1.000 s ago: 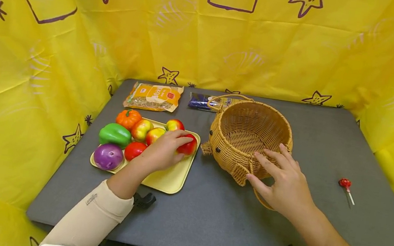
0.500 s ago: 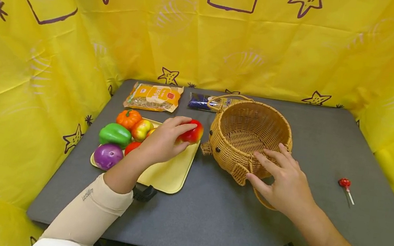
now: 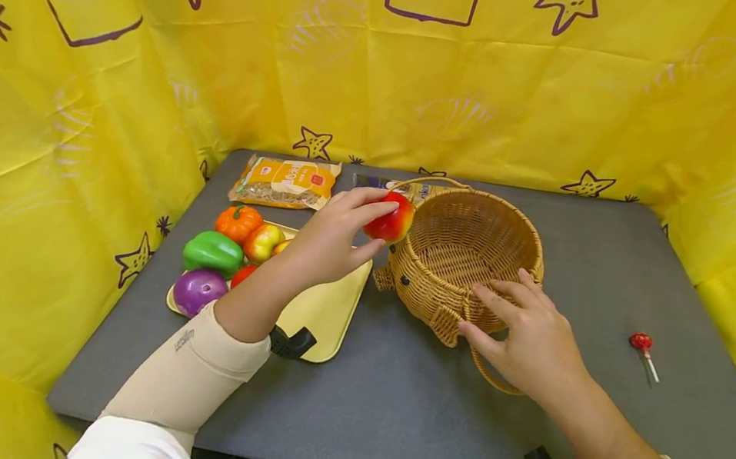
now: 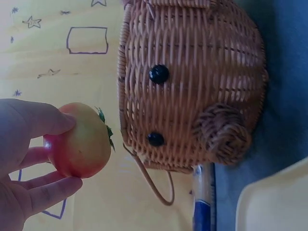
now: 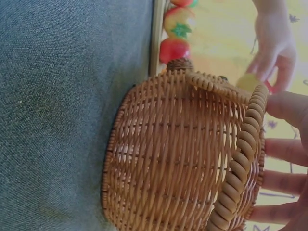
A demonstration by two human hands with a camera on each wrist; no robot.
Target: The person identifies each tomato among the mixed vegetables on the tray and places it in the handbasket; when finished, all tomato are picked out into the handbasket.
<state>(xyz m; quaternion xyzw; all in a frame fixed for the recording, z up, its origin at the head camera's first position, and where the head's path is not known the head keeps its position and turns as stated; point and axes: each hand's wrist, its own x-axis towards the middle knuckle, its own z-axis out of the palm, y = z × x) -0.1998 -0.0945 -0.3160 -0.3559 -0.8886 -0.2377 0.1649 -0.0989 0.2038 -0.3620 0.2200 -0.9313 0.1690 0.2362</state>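
Observation:
My left hand (image 3: pixel 332 239) pinches a red-and-yellow fruit with a green leafy top (image 4: pixel 83 144) between thumb and fingertips. It holds the fruit in the air beside the left rim of a round wicker basket (image 3: pixel 431 300). The basket has black bead eyes and a woven snout; its visible inside holds nothing. At the basket's near right side, my right hand (image 3: pixel 534 344) rests with spread fingers on the rim, also seen in the right wrist view. Left of the basket lies a cream tray (image 3: pixel 324 324), partly hidden by my left arm.
On the tray are an orange pumpkin (image 3: pixel 239 223), a green bell pepper (image 3: pixel 213 252), a purple round vegetable (image 3: pixel 199 293) and red-and-yellow fruits (image 3: pixel 263 242). Behind stand an orange food bag (image 3: pixel 286 182) and a blue packet (image 3: pixel 374 182). A red lollipop (image 3: pixel 642 343) lies far right.
My left hand has lifted the red-and-yellow fruit off the tray and carried it right and away from me, up to the basket's rim. My right hand and the basket have stayed put.

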